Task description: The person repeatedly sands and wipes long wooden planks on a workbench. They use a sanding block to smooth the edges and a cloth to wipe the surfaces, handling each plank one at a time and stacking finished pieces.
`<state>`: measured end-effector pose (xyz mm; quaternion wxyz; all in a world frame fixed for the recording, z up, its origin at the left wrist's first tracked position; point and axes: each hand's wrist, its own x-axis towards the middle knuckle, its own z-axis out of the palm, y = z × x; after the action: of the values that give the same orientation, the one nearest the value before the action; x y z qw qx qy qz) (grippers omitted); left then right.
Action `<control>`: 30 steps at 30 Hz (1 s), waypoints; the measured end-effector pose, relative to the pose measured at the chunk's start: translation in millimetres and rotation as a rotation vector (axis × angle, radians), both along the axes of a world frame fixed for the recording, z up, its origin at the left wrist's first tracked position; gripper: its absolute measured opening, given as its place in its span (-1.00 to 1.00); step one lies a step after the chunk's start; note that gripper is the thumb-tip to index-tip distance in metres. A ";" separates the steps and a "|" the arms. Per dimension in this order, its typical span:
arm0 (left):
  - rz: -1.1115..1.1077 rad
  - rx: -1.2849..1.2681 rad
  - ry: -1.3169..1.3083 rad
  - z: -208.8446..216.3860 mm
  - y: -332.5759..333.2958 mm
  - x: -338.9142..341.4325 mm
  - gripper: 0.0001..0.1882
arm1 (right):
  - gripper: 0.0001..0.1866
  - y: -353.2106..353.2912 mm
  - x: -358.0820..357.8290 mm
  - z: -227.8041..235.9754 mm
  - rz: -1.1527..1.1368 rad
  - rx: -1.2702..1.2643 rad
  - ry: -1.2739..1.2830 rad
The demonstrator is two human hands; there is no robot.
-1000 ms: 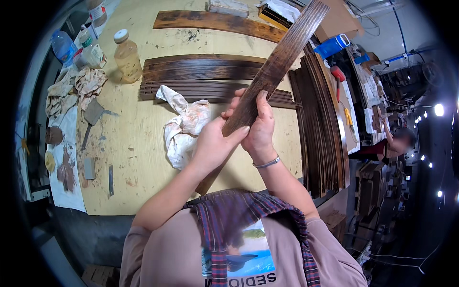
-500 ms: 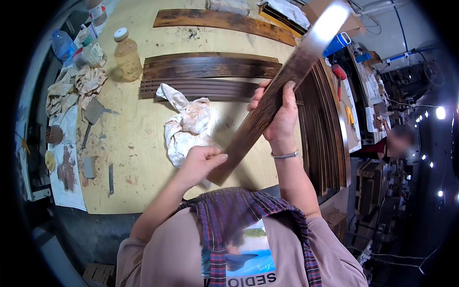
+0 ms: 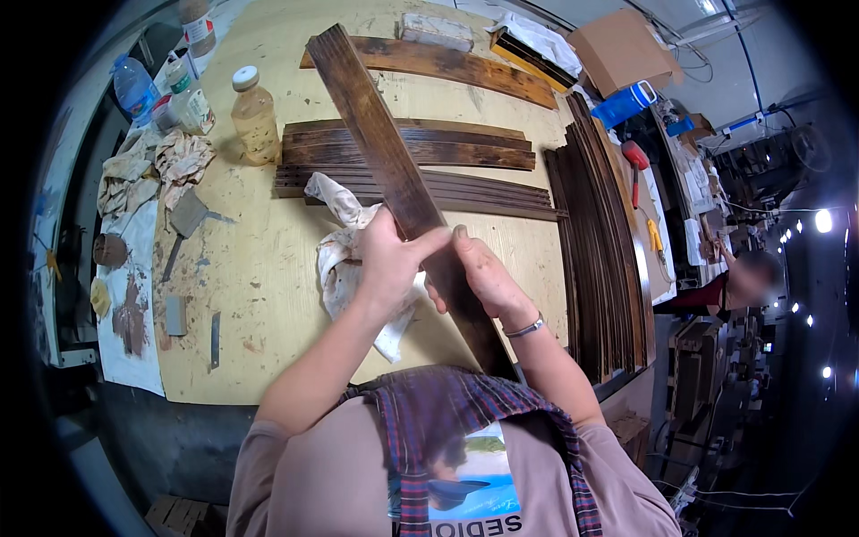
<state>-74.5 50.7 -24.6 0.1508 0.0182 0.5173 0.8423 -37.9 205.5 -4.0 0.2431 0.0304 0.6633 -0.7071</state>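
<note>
Swung over since half a second ago, the dark wooden plank (image 3: 385,148) now leans toward the upper left in the head view, and the left hand (image 3: 389,255) has shifted from its lower end to mid-length. Both hands are closed on it there, the right hand (image 3: 492,282) at its right edge, above the table (image 3: 259,304). Handling seems midway: this plank isn't set down, the crumpled rag (image 3: 335,268) lies ungripped, and whether the stacked boards (image 3: 595,259) are finished I cannot tell.
</note>
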 end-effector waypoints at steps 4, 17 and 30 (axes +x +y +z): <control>0.042 0.149 -0.054 -11.4 -1.6 2.6 -0.76 | -0.23 0.5 2.2 -5.1 -0.005 -0.086 -0.114; 0.271 -0.018 0.017 -25.1 -22.8 -23.3 -0.75 | -0.27 2.0 12.7 -5.7 0.070 -0.101 -0.266; 0.135 -1.312 0.617 -124.0 -67.7 -2.6 -0.58 | -0.28 48.9 69.2 -13.6 -0.005 -0.076 -0.475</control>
<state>-77.1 -17.0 -148.6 -0.0743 0.1290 0.9347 0.3227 31.3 254.4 -17.6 0.3916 0.1880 0.5604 -0.7052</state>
